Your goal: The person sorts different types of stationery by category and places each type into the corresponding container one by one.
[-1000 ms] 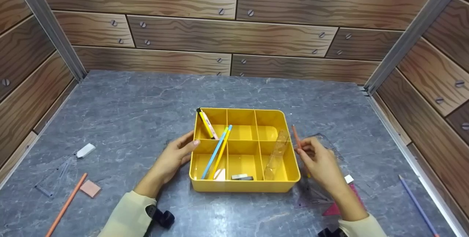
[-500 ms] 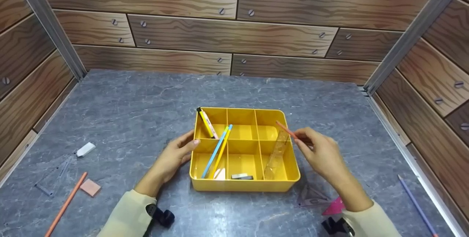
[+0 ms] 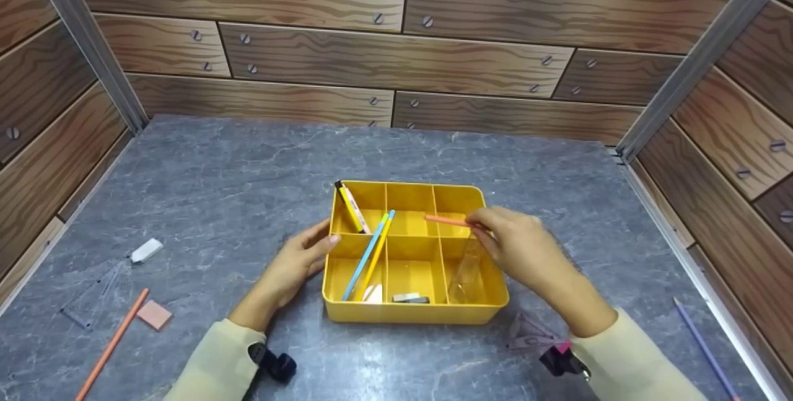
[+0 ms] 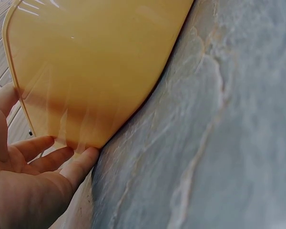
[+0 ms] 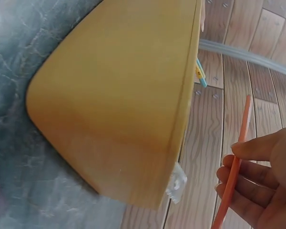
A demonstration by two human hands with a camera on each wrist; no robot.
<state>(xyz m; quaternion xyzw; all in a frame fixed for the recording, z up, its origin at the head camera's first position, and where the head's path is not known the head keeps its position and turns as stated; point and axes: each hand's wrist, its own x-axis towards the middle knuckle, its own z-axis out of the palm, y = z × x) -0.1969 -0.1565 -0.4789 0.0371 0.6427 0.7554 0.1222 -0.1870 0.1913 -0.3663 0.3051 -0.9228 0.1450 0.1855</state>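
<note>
A yellow tray with several compartments (image 3: 415, 313) stands on the table in the head view. My left hand (image 3: 297, 268) holds its left side, the thumb over the rim and the fingertips against the outer wall, as the left wrist view confirms. Over the far right compartment, my right hand (image 3: 523, 249) pinches an orange pencil (image 3: 446, 220), which points left above the tray. A transparent ruler (image 3: 464, 277) leans in the near right compartment, partly hidden by the right hand. Blue (image 3: 360, 264) and yellow (image 3: 375, 252) pencils lean in the near left one.
Erasers (image 3: 410, 299) lie in the near middle compartment; pens (image 3: 352, 207) stand far left. Left on the table are a white eraser (image 3: 147, 251), pink eraser (image 3: 154, 315) and orange pencil (image 3: 111, 345). At right lie a purple set square (image 3: 531, 331) and blue-violet pencil (image 3: 705, 346).
My right hand has lifted the orange pencil from beside the tray's right wall and carried it left over the rim, turning it nearly level. The left hand stays on the tray.
</note>
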